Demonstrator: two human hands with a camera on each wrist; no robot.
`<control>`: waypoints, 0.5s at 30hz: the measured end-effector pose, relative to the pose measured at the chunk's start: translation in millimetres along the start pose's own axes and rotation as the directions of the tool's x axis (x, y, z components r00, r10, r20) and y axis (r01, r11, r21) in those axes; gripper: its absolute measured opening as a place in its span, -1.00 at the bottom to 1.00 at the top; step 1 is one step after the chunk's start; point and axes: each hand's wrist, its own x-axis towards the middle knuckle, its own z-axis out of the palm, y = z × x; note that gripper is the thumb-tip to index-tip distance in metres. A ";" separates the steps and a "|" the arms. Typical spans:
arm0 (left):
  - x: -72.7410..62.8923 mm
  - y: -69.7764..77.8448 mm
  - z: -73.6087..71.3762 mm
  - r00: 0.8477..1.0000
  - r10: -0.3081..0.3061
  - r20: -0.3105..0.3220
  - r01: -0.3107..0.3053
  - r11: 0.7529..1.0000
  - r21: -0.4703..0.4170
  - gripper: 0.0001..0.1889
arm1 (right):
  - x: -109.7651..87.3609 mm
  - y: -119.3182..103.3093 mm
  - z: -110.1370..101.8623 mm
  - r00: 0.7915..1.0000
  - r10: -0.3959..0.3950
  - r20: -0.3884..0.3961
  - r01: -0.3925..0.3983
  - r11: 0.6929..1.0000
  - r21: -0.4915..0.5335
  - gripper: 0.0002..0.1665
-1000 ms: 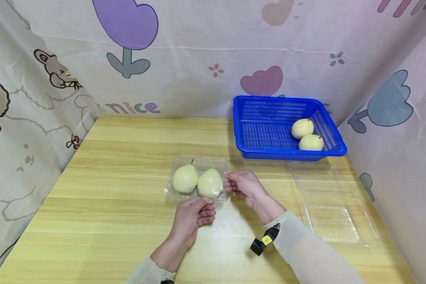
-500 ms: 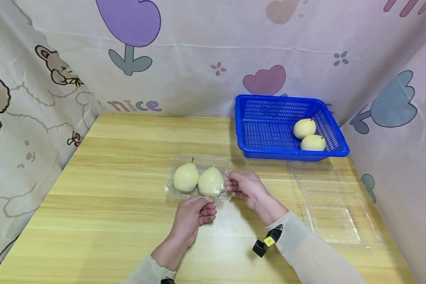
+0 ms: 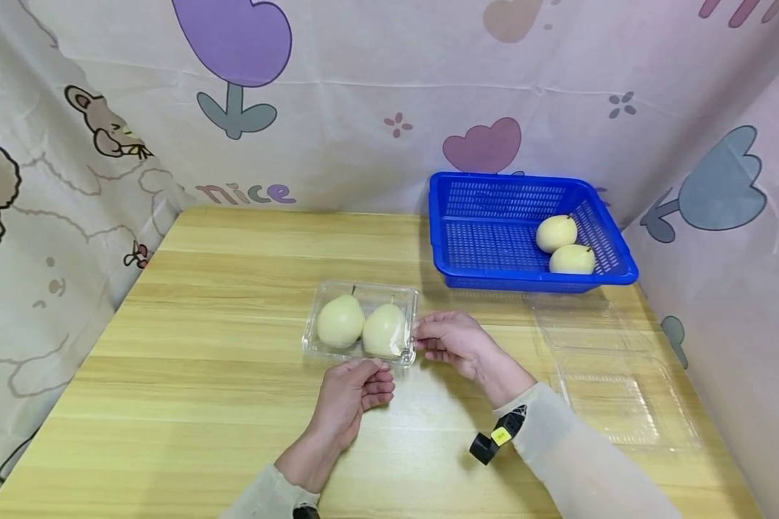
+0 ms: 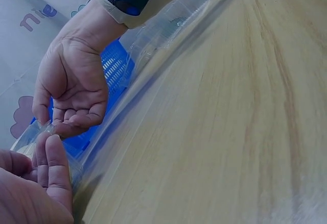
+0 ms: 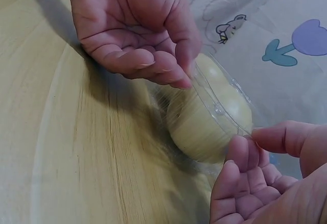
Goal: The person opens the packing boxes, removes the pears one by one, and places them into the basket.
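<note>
1. Printed cloth (image 3: 337, 101) backs a wooden tabletop (image 3: 169, 346); near its middle we see a clear box (image 3: 329, 294) with two pears (image 3: 340, 321) lying side by side inside.
2. Little has changed over the last second: we find the box in almost the same spot, while the right forearm (image 3: 584, 447) has shifted slightly outward.
3. Our left hand (image 3: 350, 396) pinches the near edge between thumb and fingers; our right hand (image 3: 454, 344) pinches the right edge, its other fingers curled.
4. With the fruit unmoved, we judge the work to be at the rim rather than with the contents; whether the rim is fastened, we cannot tell.
5. Farther back, a blue basket (image 3: 526, 278) holds two more pears (image 3: 556, 233), as before; nearer, at the right, we see an open clear shell (image 3: 610, 352) lying flat.
</note>
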 end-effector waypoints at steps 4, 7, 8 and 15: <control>0.7 -0.2 0.0 1.000 0.001 -0.003 -0.001 1.000 -0.001 -0.82 | 1.4 0.9 0.2 1.000 0.004 -0.006 -0.003 1.000 0.008 -0.88; 0.9 -0.2 0.2 1.000 0.002 -0.003 -0.002 1.000 0.004 -0.82 | 3.5 2.3 1.2 0.999 0.011 -0.032 -0.010 1.000 0.025 -0.87; 1.0 -0.2 0.3 1.000 0.002 -0.003 -0.002 1.000 0.005 -0.82 | 4.3 2.9 1.9 0.999 0.012 -0.044 -0.010 0.999 0.032 -0.85; 1.2 -0.1 1.7 1.000 0.001 -0.001 -0.001 1.000 0.005 -0.81 | 10.2 7.0 8.3 0.994 -0.016 -0.110 0.021 0.998 0.053 -0.76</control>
